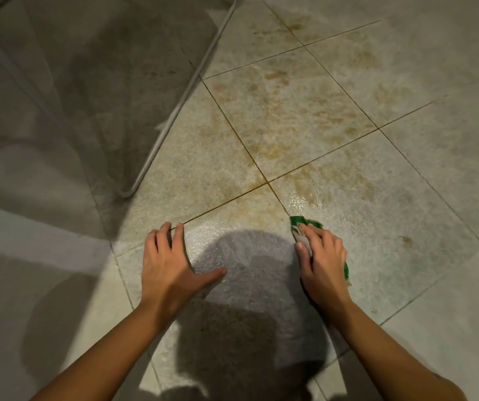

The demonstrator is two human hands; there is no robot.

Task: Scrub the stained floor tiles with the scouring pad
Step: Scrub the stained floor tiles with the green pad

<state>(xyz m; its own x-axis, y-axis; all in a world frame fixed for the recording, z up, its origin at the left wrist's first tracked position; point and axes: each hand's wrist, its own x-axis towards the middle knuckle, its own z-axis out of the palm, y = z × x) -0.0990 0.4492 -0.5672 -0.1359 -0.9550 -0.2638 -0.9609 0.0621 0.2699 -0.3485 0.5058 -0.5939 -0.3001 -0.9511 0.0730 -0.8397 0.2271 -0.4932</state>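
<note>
Currently: one person, two hands, both down on the floor tiles.

Left hand: open, palm flat on the tile, fingers spread, thumb angled out toward the right hand. It holds nothing.

Right hand: clamped on the scouring pad, fingers curled over it and pressing it to the tile. The two hands sit apart, with a head-shaped shadow lying between them.

Pad, count one: green. It lies mostly under the hand, showing past the fingertips and again by the heel of the hand. Its long axis runs with the hand, the far end pointing away from the person toward a grout crossing, just beside a grout line. A pale grey patch sits by the thumb; I cannot tell whether it belongs to the pad.

Four tiles meet at that crossing. Brown stains spread over those beyond it. Tile just past the pad glistens wet.

One bent white metal tube rests on the floor, far left.
</note>
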